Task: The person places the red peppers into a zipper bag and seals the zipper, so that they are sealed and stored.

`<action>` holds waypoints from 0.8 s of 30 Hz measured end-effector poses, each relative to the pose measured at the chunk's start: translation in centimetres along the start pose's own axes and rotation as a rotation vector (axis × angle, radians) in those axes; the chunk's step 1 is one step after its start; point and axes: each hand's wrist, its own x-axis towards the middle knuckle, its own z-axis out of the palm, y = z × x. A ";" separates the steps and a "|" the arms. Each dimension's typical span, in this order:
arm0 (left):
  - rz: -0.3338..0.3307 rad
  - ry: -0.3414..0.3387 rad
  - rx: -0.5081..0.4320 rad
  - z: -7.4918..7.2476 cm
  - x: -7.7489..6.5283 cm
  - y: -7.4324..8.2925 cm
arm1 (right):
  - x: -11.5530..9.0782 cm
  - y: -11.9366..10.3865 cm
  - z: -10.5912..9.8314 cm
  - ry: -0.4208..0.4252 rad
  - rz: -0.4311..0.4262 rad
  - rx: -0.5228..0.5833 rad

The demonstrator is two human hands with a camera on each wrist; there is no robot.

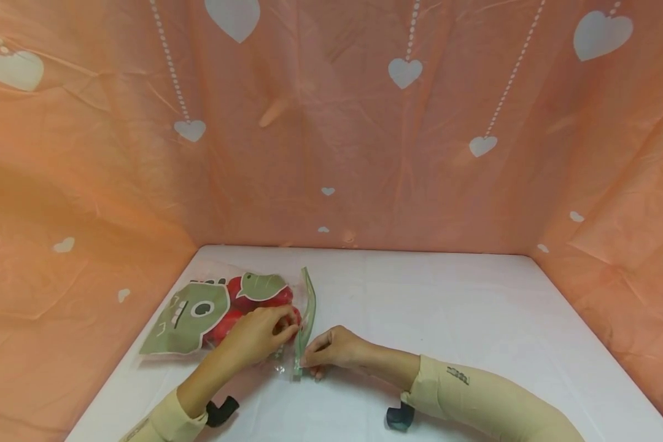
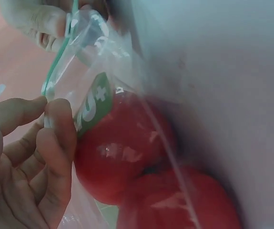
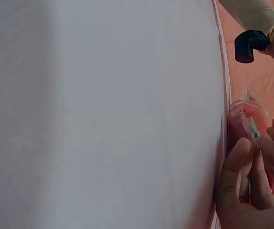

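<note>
A clear zip bag [image 1: 185, 325] with green cartoon-monster prints lies on the left of the table. Shiny, round red things [image 2: 122, 148], like tomatoes, show through its plastic; their exact kind is unclear. The bag's mouth, edged by a green zip strip [image 1: 311, 298], faces right. My left hand [image 1: 259, 334] pinches the mouth edge between thumb and index finger. At the near end of the strip, my right hand [image 1: 336, 348] pinches the zip, where a small pale piece [image 2: 68, 25] sits by the thumb. Whether the zip is closed along its length cannot be told.
A white table [image 1: 447, 301] lies under the bag, with orange heart-print cloth [image 1: 353, 153] walling it at the back and sides. Dark wrist-camera mounts [image 1: 400, 417] hang beneath both sleeves, close to the tabletop.
</note>
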 end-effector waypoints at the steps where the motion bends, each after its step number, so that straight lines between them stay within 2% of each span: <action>1: -0.002 -0.002 0.007 0.0 -0.1 0.0 | 0.0 0.0 0.0 0.002 -0.002 -0.002; 9: -0.027 -0.024 0.069 0.0 -1.1 -0.2 | 0.2 -0.1 -0.1 0.002 -0.030 0.030; 20: -0.006 -0.088 0.060 -0.3 -2.6 -0.3 | 0.4 -0.1 0.0 -0.014 -0.090 0.124; 24: 0.017 -0.068 0.053 -0.1 -2.8 -0.5 | 0.4 0.0 0.0 -0.012 -0.105 0.142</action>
